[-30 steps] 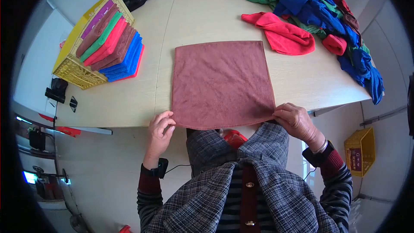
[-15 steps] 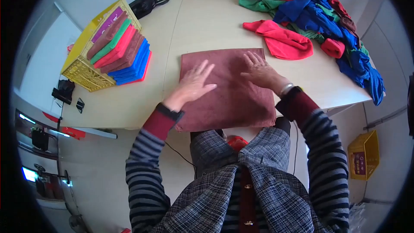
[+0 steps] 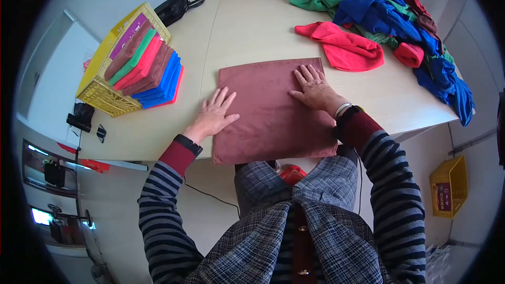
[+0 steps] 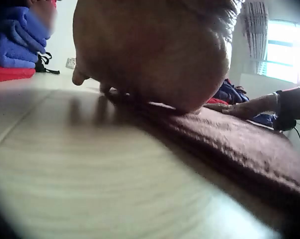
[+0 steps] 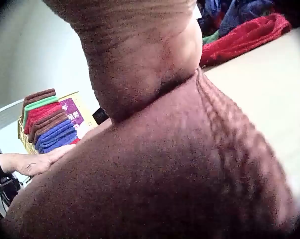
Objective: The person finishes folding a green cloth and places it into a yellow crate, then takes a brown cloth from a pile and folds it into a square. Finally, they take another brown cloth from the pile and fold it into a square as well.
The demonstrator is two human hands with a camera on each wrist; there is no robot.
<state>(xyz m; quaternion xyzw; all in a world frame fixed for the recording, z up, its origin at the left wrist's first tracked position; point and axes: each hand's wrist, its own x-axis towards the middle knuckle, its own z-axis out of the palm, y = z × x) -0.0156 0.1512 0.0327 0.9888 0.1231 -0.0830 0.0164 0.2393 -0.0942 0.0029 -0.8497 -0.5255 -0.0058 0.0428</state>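
A brown towel (image 3: 263, 121) lies spread on the table, its near edge hanging slightly over the front. My left hand (image 3: 213, 115) rests flat on the towel's left edge with fingers spread. Toward the far right corner, my right hand (image 3: 315, 88) lies flat on the cloth, fingers straight and pointing away from me. In the left wrist view the heel of the left hand (image 4: 155, 55) comes down at the stitched towel edge (image 4: 229, 149). The right wrist view has the palm of the right hand (image 5: 140, 59) against the towel (image 5: 140, 174).
At the left, a stack of folded towels (image 3: 147, 68) leans against a yellow basket (image 3: 100, 94). A crumpled red towel (image 3: 347, 47) lies beyond the right hand, beside a heap of blue, green, red and brown cloths (image 3: 379, 13). A black bag (image 3: 176, 8) sits at the back.
Both hands have left the towel's near corners, where they pinched it, and moved forward onto its surface. The left hand then shifted outward to the left edge; the right hand stayed near the far right.
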